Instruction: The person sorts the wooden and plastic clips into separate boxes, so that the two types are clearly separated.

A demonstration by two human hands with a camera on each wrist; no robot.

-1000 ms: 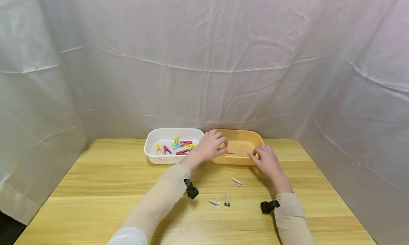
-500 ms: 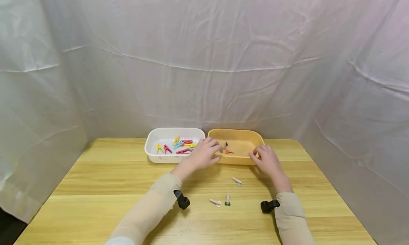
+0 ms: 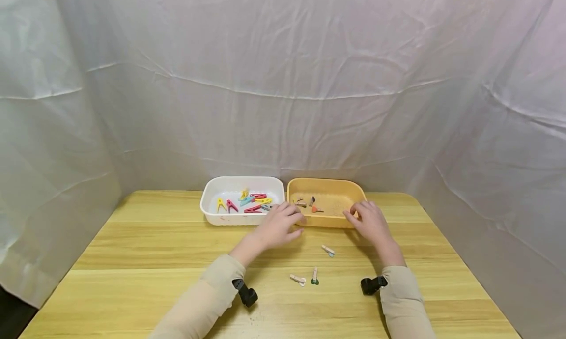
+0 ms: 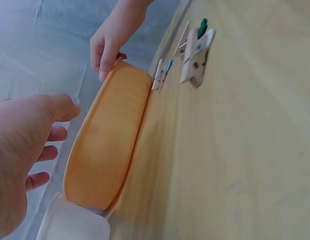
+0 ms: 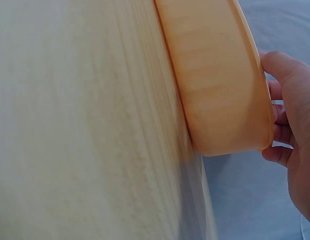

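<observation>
Wrinkled white fabric backdrop (image 3: 283,83) hung behind and along both sides, enclosing the workspace. A light wooden table (image 3: 132,260) with visible plank grain filled the lower view, its far edge meeting the cloth. Lighting was soft, even, no hard shadows. Dark gap showed at bottom left corner.

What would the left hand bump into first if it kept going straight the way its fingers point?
Probably the near wall of the orange tray: the left hand hangs open just before it, fingers aimed at its left end. Depth is unclear, so it may pass over the rim.
</observation>
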